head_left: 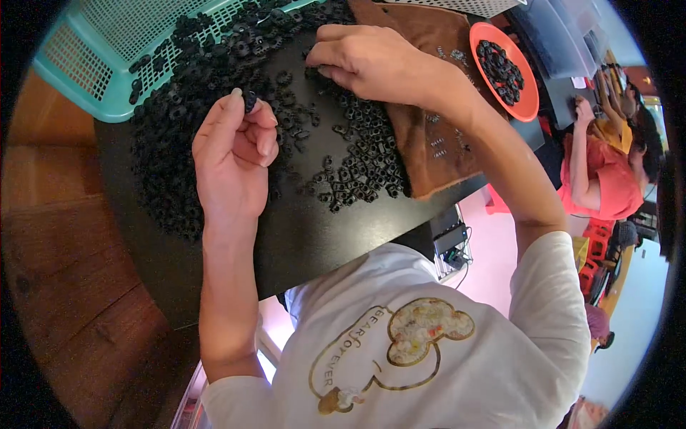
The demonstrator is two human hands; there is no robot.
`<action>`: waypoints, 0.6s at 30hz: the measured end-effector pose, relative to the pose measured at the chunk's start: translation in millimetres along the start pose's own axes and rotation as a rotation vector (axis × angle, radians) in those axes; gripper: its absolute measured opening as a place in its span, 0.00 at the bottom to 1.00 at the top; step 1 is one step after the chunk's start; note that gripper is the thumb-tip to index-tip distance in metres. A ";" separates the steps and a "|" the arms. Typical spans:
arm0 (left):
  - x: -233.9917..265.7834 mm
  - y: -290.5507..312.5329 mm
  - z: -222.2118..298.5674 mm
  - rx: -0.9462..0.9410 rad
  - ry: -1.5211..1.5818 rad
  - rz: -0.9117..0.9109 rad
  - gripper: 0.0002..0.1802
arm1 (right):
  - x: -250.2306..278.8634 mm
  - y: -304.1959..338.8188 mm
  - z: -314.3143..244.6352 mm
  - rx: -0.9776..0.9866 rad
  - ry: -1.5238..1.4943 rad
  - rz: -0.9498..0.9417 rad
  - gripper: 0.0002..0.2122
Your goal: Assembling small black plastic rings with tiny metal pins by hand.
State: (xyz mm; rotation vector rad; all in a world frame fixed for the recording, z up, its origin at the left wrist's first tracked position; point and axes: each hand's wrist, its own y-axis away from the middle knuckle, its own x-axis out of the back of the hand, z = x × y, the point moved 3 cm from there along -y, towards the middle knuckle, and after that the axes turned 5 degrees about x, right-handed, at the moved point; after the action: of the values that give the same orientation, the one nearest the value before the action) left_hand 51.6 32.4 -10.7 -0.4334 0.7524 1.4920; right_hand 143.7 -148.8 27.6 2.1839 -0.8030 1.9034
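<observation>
my left hand [230,154] pinches 1 black part [249,101]; to its right, my right hand [368,61] curls at the far end of the black pieces [366,161], its grip too hidden to tell.

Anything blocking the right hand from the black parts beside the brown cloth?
Nothing visible. The right hand is at the upper end of those black parts, left of the brown cloth. The left hand, pinching a dark piece, is off to the left. Fingertip contact is unclear.
</observation>
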 end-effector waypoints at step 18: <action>2.0 -1.2 2.6 -0.004 0.018 -0.018 0.13 | -18.2 -13.6 -21.8 0.045 0.067 -0.065 0.07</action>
State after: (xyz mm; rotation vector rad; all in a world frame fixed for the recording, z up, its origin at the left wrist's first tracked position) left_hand 53.1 35.5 -10.4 -0.4559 0.7578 1.4743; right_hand 129.9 -122.3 17.7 2.1317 -0.6768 1.9695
